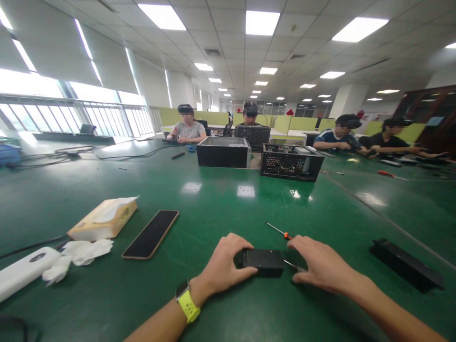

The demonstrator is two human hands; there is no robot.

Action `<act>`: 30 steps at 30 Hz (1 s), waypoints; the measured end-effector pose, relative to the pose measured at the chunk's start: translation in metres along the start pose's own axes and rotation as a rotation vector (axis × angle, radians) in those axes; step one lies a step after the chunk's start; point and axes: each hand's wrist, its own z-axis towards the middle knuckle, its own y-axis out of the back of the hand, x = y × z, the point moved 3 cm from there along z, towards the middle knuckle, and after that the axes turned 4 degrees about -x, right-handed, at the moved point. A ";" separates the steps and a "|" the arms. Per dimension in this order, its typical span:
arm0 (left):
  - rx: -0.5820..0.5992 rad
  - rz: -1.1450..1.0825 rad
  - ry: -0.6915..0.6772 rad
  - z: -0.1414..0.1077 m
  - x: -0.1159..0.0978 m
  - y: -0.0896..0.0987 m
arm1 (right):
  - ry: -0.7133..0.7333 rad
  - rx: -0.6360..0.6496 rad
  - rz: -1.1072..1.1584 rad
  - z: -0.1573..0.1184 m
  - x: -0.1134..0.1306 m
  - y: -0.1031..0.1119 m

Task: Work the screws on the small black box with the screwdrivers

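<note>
My left hand, with a watch on its wrist, is closed around one end of a small rectangular black box low over the green table. Fingers grip the far side and the thumb the near side. My right hand is curled beside the box's right end. A thin metal tool points from between its thumb and fingers toward the box; its grip is hidden, so I cannot tell its exact kind. Just beyond the right fingers lies a screwdriver with an orange-and-black handle, partly covered by the hand.
To the left are a phone, a tissue pack, crumpled tissues and a white device. A long black part lies right. Computer cases stand ahead. Several people sit around the table.
</note>
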 end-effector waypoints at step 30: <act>-0.003 -0.191 0.104 0.001 0.000 -0.009 | 0.079 -0.508 1.054 0.045 0.002 0.070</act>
